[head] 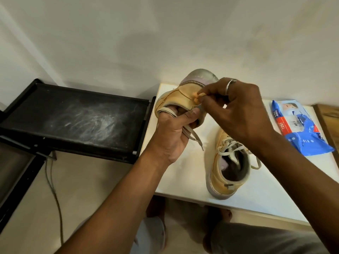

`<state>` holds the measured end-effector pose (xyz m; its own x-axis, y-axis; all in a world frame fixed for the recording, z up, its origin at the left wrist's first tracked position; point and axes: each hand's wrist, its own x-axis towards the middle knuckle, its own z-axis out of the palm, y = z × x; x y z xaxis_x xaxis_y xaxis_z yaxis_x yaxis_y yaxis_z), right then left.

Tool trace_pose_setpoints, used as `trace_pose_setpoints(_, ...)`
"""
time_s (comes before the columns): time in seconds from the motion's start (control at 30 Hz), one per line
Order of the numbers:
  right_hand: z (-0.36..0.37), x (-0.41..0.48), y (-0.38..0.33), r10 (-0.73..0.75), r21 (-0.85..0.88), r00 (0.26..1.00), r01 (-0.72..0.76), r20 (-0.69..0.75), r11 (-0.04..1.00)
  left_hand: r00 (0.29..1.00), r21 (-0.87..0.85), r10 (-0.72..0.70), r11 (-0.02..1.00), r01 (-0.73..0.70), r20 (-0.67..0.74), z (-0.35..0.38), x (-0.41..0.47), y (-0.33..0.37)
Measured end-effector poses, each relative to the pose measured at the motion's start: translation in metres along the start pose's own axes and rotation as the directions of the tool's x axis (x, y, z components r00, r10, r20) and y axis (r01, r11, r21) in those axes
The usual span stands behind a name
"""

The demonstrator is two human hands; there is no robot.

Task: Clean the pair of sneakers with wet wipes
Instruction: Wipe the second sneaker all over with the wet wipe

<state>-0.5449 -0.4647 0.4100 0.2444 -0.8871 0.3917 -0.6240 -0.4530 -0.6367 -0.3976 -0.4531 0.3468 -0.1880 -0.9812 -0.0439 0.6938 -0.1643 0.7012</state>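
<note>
My left hand (170, 132) grips a raised sneaker (176, 99), fingers inside. My right hand (238, 110) pinches a wipe (197, 97) against its side. Right of that hand lies a wipes pack (300, 127), contents hidden.

Dusty black rack (73, 116), white table (266, 198), grey floor cable (53, 195)

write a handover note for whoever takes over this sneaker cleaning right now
Left hand grips the raised sneaker at its opening, above the table's left end.
Right hand pinches a small wadded wipe against that sneaker's side.
Second sneaker stands on the white table, laces loose. The wipe pack lies at the table's right end.
Done: wiping of the raised sneaker is under way; its toe looks grey.
Left: finish it, then probably the second sneaker.
</note>
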Motion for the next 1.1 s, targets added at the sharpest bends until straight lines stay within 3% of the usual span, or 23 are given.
trace_pose_setpoints(0.1,-0.003,-0.001,0.0,-0.054,-0.016,0.997,0.054,0.051,0.998,1.0,-0.074,-0.014,0.997,0.015,0.004,0.0,-0.004,0.003)
trace_pose_setpoints(0.23,-0.002,0.001,0.002,-0.074,-0.132,0.989,0.057,-0.126,0.99,1.0,-0.075,-0.015,0.997,0.013,-0.016,0.002,-0.003,0.004)
trace_pose_setpoints(0.43,-0.004,-0.001,-0.008,-0.056,-0.006,0.991,0.057,0.118,0.998,0.999,-0.031,-0.016,0.999,0.017,0.039,0.001,-0.004,0.003)
trace_pose_setpoints(0.57,-0.003,0.002,-0.004,-0.047,-0.158,0.996,0.033,-0.082,0.987,0.999,-0.03,-0.03,0.999,0.031,0.036,0.006,-0.003,0.003)
trace_pose_setpoints(0.63,0.001,0.002,-0.005,-0.045,-0.189,0.993,0.024,-0.106,0.982,0.999,-0.017,-0.03,0.999,0.03,0.016,0.007,-0.004,0.003)
trace_pose_setpoints(0.8,-0.003,-0.003,-0.01,-0.025,0.062,0.99,0.017,0.139,0.998,0.999,-0.019,-0.039,0.999,0.038,-0.013,0.006,-0.008,0.004)
trace_pose_setpoints(0.97,-0.011,-0.001,-0.001,0.034,0.187,0.98,0.003,-0.195,0.982,0.996,-0.283,-0.079,0.957,0.066,-0.033,0.008,-0.004,0.014)
trace_pose_setpoints(1.1,0.002,-0.005,0.0,0.066,0.217,0.991,-0.039,-0.12,0.975,0.997,-0.418,-0.061,0.908,0.034,-0.053,0.009,-0.006,0.019)
